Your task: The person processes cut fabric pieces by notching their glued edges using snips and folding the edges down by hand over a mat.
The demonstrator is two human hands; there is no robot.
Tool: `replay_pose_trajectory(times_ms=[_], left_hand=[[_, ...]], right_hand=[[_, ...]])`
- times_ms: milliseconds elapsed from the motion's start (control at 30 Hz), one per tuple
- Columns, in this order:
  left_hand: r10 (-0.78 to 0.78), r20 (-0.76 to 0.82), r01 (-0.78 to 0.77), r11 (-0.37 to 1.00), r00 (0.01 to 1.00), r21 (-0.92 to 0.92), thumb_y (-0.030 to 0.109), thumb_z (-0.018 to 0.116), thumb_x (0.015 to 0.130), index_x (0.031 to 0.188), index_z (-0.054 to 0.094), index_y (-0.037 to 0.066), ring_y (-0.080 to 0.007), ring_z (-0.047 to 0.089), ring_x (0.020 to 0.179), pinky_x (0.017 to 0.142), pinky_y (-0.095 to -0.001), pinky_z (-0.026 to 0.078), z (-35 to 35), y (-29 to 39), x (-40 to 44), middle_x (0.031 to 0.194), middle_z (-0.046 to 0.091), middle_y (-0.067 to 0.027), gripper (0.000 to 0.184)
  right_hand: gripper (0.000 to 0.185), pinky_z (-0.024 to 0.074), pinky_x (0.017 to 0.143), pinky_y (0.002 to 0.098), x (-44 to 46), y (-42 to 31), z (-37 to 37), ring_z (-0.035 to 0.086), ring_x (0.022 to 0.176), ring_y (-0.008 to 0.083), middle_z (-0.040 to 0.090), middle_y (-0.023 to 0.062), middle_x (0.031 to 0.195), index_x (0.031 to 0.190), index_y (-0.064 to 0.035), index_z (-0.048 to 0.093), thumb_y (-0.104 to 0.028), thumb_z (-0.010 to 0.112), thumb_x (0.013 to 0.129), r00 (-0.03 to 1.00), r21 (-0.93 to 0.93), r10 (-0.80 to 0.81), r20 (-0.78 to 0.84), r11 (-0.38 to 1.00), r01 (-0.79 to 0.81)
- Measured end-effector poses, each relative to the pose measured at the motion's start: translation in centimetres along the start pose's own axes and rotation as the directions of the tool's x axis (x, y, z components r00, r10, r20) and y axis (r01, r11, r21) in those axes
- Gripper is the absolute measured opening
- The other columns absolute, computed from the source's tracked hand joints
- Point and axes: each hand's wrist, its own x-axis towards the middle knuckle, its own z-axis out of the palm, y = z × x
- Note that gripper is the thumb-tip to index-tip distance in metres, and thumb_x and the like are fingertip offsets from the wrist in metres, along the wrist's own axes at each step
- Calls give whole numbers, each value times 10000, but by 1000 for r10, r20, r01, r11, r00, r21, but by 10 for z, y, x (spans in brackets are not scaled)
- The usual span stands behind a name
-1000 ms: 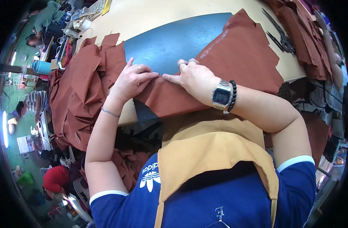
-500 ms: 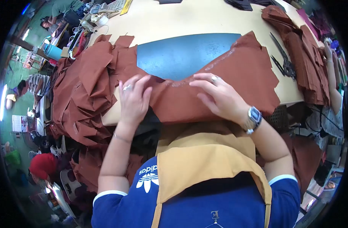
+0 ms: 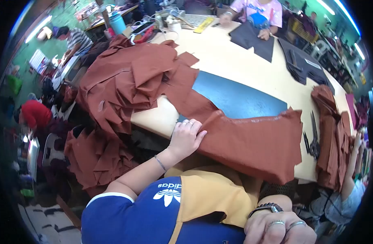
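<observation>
A reddish-brown cloth piece [image 3: 251, 142] with a shiny strip along its curved upper edge hangs over the table's front edge. Beneath it lies a blue-grey flat sheet [image 3: 235, 97]. My left hand [image 3: 187, 136] is closed on the cloth's near left edge, its fingertips partly out of sight. Close to the camera, at the lower right, my right hand [image 3: 280, 229] is raised off the cloth. Its fingers are curled, with rings on two of them; whatever may be inside is hidden.
A heap of brown cloth pieces [image 3: 129, 77] covers the table's left side. Black scissors [image 3: 313, 140] lie right, beside stacked brown cloth [image 3: 333, 142]. Across the table [image 3: 219, 53], another person [image 3: 261, 16] handles dark cloth [image 3: 251, 40]. A yellow ruler [image 3: 203, 25] lies at the back.
My right hand has left the cloth and come up towards the camera. My left hand remains at its near edge. The view has turned, bringing the person opposite into sight.
</observation>
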Motion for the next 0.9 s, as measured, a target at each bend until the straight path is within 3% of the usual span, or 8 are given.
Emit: replay_pose_trajectory(times_ms=[100,167,300,367,500,633,733,900], left_hand=[[-180,99,205,879,979,-431,275,557,973,1101,552,54,-256,590,1004,880,-397,442,-4,-6,1,1059,616,-96,255],[-316,1,102,302,949,-948,269,497,1020,1197,541,48,-216,580,1105,981,-373,436,-11,-4,9,1189,608,-89,287],[-382,314,65,-542,869,-838,344,457,1025,1338,500,-6,-232,534,1229,1088,-379,378,-83,-46,-1,1316,574,-117,471],[-716,-74,-104,2,694,-995,325,445,1020,1312,530,10,-269,551,1199,1083,-394,379,-146,-43,-7,1301,585,-138,437],[-857,-414,-347,305,305,-887,351,389,994,1155,632,25,-263,617,1117,1029,-405,457,-264,-93,-65,1175,655,-111,437],[-646,-753,-200,759,-122,-619,304,322,937,1154,625,17,-324,612,1119,1010,-481,479,-375,-112,-120,1225,618,-156,471],[-194,-875,4,976,-444,-218,276,353,941,1074,593,-61,-326,607,1075,962,-471,499,-432,-115,-141,1142,607,-192,435],[268,-957,584,762,107,279,248,461,952,1046,493,-158,-289,604,964,781,-424,478,-491,-230,-183,987,613,-225,418]], right_hand=[[58,561,700,380,4,13,20,607,868,244,610,104,978,894,-70,660,-57,603,895,926,-52,-304,-224,953,300],[43,553,719,368,6,15,21,603,876,250,603,113,947,913,-81,655,-68,621,889,952,11,-235,-198,970,242],[44,556,728,390,-1,20,-4,607,894,271,613,108,945,917,-78,648,-69,657,875,1000,89,30,-7,996,-29],[35,558,702,397,6,26,13,608,861,273,611,112,937,902,-72,639,-59,654,873,985,148,63,-158,988,-40],[42,538,589,341,11,30,19,612,728,253,610,99,871,875,-61,626,-64,667,868,962,134,154,-224,983,-126],[181,498,503,309,0,54,-37,615,674,236,647,96,863,952,-33,664,-212,653,930,946,-76,173,275,985,-157],[157,475,626,279,-45,59,-69,576,691,183,608,72,787,875,-27,584,-161,666,871,946,-627,218,-241,709,-323],[116,438,699,205,-119,55,-139,539,789,62,561,0,892,984,-28,573,-79,651,916,636,-575,206,-744,286,-766]])
